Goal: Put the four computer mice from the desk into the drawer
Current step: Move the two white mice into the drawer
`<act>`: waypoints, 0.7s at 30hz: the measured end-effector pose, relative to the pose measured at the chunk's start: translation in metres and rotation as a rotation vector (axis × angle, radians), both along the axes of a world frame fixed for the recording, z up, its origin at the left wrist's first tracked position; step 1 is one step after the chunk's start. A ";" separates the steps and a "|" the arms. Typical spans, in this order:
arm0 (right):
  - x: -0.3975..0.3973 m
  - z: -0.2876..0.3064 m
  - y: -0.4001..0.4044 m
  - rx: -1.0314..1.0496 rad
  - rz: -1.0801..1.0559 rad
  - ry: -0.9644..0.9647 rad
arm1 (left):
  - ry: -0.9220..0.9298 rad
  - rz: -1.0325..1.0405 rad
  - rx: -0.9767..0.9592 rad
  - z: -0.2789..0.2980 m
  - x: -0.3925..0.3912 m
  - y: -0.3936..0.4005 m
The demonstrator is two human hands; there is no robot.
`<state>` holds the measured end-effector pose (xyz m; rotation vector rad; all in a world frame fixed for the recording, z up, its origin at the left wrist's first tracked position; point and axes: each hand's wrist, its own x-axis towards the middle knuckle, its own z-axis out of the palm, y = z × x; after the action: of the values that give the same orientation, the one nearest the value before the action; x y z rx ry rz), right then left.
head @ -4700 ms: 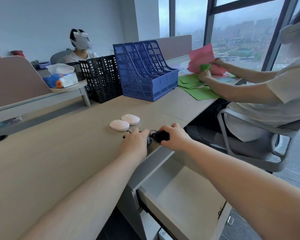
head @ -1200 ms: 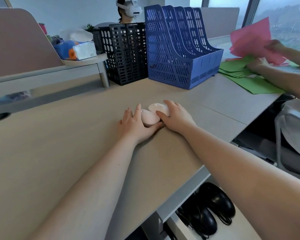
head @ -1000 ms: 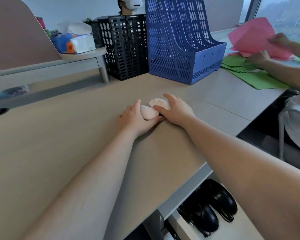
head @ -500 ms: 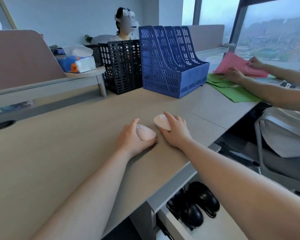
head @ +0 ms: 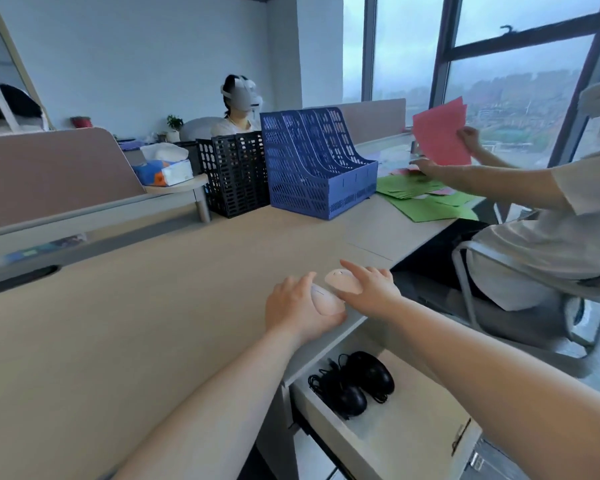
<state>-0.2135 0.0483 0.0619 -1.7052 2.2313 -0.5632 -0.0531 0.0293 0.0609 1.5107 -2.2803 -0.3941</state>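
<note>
- Mice, counted: four in all. Two pale pink, rounded wireless mice are in the hands at the desk's near edge, and two black corded mice [head: 362, 382] lie side by side in the open drawer, their cables bunched at their 9 o'clock.
- Left hand [head: 298, 308] is wrapped around one pale pink mouse [head: 326, 303], thumb over its top, so the mouse shows at the hand's 3 o'clock; its long axis runs roughly from 11 to 5 o'clock.
- Right hand [head: 373, 289] is closed on the other pale pink mouse [head: 342, 281], fingers over its far side; this mouse sits at the 1 o'clock of the first, nearly touching it, its long axis near 10 to 4 o'clock.
- Whether either pink mouse has left the light wood-grain desk [head: 136, 323] cannot be told for sure; both hover at or just over its front edge.
- Key relation: the pale, shallow drawer [head: 395, 441] lies at 6 o'clock from both hands, directly below them. The right hand looks nearer the free floor, which lies at the black pair's 3 to 5 o'clock; the left hand is above the black pair.
- Judgement: half the task is done; the next move is a short drop toward 6 o'clock, setting the pink mice clear of the cables.
- Farther out, at 12 o'clock: one blue plastic file rack [head: 317, 168], one black mesh rack [head: 234, 174], one tissue box [head: 165, 169].
- At 2 o'clock, a seated person sorts green paper sheets [head: 426, 204].
</note>
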 end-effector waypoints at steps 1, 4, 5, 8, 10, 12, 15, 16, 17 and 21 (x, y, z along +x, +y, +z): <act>-0.004 -0.001 0.009 0.011 -0.017 -0.002 | -0.025 -0.006 0.000 -0.001 -0.005 0.009; -0.016 -0.008 0.035 0.062 -0.042 -0.027 | -0.067 -0.024 0.027 -0.008 -0.020 0.035; -0.020 -0.011 0.042 0.094 -0.040 -0.041 | -0.066 -0.033 0.036 -0.011 -0.026 0.042; -0.030 -0.024 0.061 0.214 -0.040 -0.047 | -0.079 -0.071 0.071 -0.023 -0.041 0.061; -0.038 -0.035 0.072 0.287 -0.060 -0.079 | -0.083 -0.076 0.121 -0.030 -0.049 0.069; -0.045 -0.050 0.080 0.356 -0.064 -0.109 | -0.097 -0.063 0.177 -0.037 -0.058 0.076; -0.056 -0.070 0.088 0.438 -0.034 -0.083 | -0.147 -0.044 0.265 -0.053 -0.067 0.086; -0.057 -0.073 0.090 0.465 -0.025 -0.083 | -0.166 -0.049 0.302 -0.060 -0.069 0.089; -0.059 -0.079 0.091 0.493 -0.022 -0.090 | -0.192 -0.061 0.331 -0.068 -0.070 0.091; -0.063 -0.101 0.091 0.558 -0.024 -0.070 | -0.302 -0.097 0.391 -0.098 -0.074 0.095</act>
<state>-0.2768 0.1391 -0.0388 -1.3479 2.0953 0.0093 -0.1273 0.1245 -0.0367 1.7476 -2.6333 -0.7179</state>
